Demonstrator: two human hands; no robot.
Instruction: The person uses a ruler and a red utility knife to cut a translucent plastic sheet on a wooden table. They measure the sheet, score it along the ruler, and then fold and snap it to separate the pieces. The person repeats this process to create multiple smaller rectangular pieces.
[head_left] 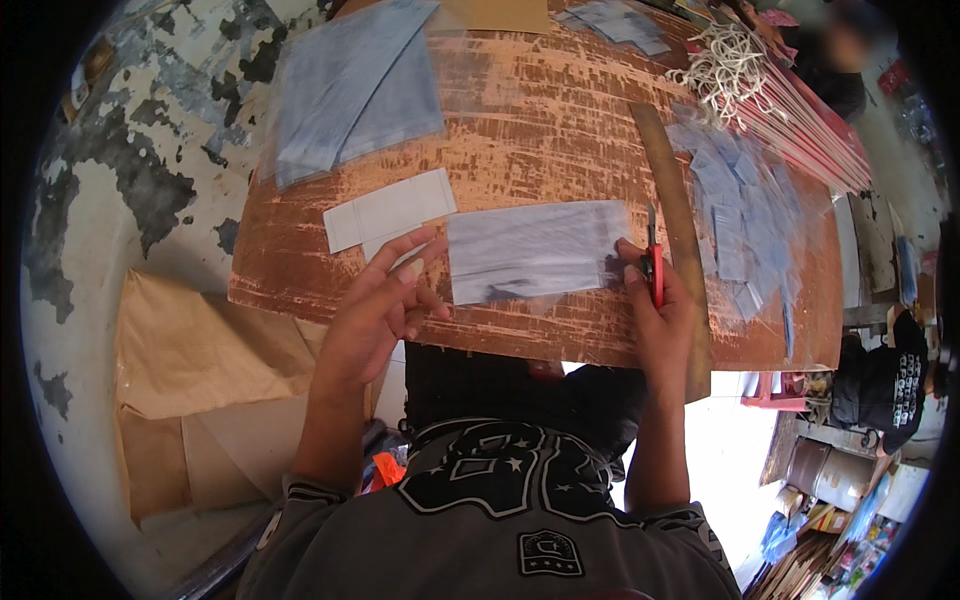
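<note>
A flat, clear plastic sleeve [535,252] lies on the worn brown table in front of me. At its right end, my right hand [662,305] pinches the edge between thumb and finger. The same hand grips a red-and-black cutter [656,272], its narrow metal blade pointing away from me. My left hand [375,310] hovers by the sleeve's left end, fingers apart and curved, and appears to hold nothing. Just beyond those fingers rests a white card strip [388,212] with crease lines.
Large plastic sheets [375,95] are stacked at the far left of the table [540,110]. A long flat strip [672,190] runs along the right side, beside a heap of plastic pieces [745,205]. White cords [735,75] and a brown paper sack [210,340] flank the workspace.
</note>
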